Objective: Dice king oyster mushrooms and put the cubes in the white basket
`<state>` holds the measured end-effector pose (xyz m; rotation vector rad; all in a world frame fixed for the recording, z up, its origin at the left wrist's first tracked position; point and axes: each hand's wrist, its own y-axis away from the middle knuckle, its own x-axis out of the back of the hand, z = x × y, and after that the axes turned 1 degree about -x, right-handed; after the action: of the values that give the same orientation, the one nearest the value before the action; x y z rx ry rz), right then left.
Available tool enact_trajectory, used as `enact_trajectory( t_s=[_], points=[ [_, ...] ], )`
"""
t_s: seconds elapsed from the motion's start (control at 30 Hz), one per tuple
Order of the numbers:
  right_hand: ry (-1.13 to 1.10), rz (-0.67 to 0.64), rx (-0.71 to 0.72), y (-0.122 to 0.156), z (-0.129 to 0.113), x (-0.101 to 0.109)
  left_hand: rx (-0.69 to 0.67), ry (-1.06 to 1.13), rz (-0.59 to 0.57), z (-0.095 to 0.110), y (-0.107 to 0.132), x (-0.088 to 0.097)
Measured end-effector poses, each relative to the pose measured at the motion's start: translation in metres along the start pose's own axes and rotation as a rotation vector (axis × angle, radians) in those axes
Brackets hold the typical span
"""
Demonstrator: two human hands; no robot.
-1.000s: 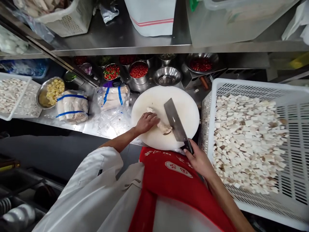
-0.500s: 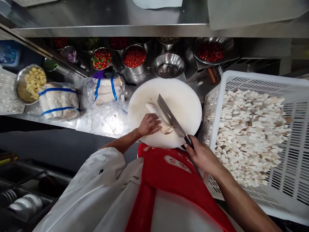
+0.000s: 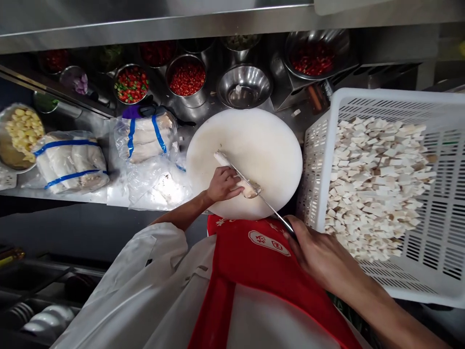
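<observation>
On the round white cutting board [image 3: 276, 145] lies a king oyster mushroom [image 3: 250, 190], pale with a brownish cap end. My left hand [image 3: 223, 184] is closed over it, pressing it to the board, with part of it hidden under the fingers. In my right hand [image 3: 308, 242] is the handle of a kitchen cleaver [image 3: 267, 202]. Its blade stands on edge along the mushroom, beside my left fingertips. How deep the edge has gone in I cannot tell.
To the right, a white plastic basket [image 3: 319, 194] holds many cut mushroom pieces [image 3: 378, 189]. Wrapped mushroom packs [image 3: 72, 160] lie left, near a crumpled plastic bag [image 3: 160, 182]. Behind the board stand a steel bowl [image 3: 244, 87] and chopped chillies [image 3: 187, 78], below a steel shelf edge [image 3: 145, 31].
The cleaver has turned from its flat side showing to on edge and come left onto the mushroom. My left hand stays on the mushroom. The view has shifted slightly.
</observation>
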<state>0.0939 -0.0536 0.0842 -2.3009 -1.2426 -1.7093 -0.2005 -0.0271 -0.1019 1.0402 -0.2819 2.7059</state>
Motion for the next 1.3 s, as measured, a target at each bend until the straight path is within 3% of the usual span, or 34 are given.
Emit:
enact_trajectory(
  t_s=[0.3, 0.67, 0.83, 1.03, 1.3],
  points=[
    [-0.017, -0.132, -0.043, -0.006, 0.000, 0.003, -0.005, 0.075, 0.035, -0.003, 0.001, -0.001],
    [0.000, -0.240, -0.108, -0.011, 0.003, 0.003, -0.044, 0.007, 0.074, -0.008, 0.001, -0.003],
    [0.019, -0.228, -0.065, -0.009, 0.004, 0.008, 0.006, 0.061, 0.073, -0.009, 0.001, -0.004],
    [0.028, -0.203, -0.039, -0.007, 0.009, 0.022, -0.048, 0.001, 0.090, -0.013, 0.006, -0.008],
    [0.039, -0.102, -0.001, -0.014, 0.018, 0.000, -0.165, -0.069, 0.134, -0.013, 0.008, -0.007]
  ],
)
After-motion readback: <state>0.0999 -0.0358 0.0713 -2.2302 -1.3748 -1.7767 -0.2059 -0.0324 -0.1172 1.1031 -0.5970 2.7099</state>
